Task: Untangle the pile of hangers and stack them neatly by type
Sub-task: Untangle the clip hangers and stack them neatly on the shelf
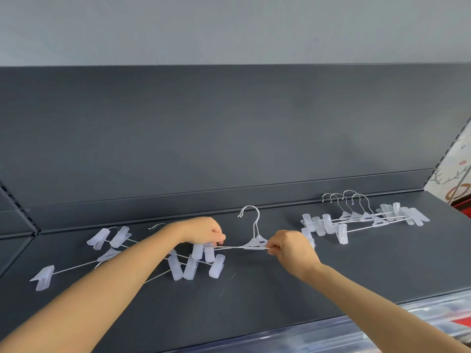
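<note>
In the head view, over a dark shelf (356,276), the left hand (204,231) grips the clip end and the right hand (289,247) pinches the rod of one hanger (254,244), hook upward, between a tangled pile (118,236) at left and a neat stack (328,225) at right.

Mine is a single view, from the wide-angle camera on my head, which faces forward and a little downward onto the dark shelf (356,263) in front of me. It sits near: my left grip (204,231) and right grip (290,247) meet at the hanger (254,244) just below the middle of the frame. The shelf's back panel (229,136) fills the band above, with a pale wall (229,29) across the top.
</note>
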The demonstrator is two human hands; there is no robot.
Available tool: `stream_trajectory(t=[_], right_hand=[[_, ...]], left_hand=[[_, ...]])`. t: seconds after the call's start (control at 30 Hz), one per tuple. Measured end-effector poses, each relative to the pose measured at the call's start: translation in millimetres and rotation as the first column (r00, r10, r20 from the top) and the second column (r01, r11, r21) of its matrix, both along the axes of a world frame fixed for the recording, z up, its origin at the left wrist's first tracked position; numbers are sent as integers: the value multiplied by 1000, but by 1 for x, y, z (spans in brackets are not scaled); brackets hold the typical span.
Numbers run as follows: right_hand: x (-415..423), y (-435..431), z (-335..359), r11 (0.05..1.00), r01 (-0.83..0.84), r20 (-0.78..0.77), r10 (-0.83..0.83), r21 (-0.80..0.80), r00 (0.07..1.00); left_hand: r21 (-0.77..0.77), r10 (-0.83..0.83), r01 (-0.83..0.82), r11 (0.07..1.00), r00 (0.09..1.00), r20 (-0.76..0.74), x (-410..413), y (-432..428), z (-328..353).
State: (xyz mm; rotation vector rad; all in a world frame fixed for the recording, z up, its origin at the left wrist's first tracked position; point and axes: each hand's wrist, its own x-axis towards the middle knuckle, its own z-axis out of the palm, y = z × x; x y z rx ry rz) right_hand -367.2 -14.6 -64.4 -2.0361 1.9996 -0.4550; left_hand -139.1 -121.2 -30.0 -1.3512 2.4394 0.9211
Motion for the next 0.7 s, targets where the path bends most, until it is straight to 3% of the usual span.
stream_trajectory(t=[0.07, 0.13, 0.3, 0.47, 0.57, 0.7], right_hand=[[2, -3, 1, 1000, -10, 24, 10, -8, 1000], [4, -7, 3, 999, -26, 26, 27, -21, 999], [4, -11, 16, 995, -61, 21, 63, -83, 998], [1, -10, 19, 982, -110, -20, 108, -153, 994], [-5, -11, 18, 980, -112, -25, 109, -166, 994], [-25, -12, 15, 991, -27, 3, 27, -133, 1000]], left_hand=[[40, 38, -39, 998, 999, 17, 5, 2, 0], [143, 141, -130, 981, 987, -72, 8, 3, 2], [384, 435, -298, 874, 834, -340, 18, 0, 3], [619, 640, -368, 694, 709, -297, 27, -6, 1], [621, 654, -382, 684, 700, -289, 28, -5, 0], [540, 609, -363, 760, 687, -396, 27, -5, -2]])
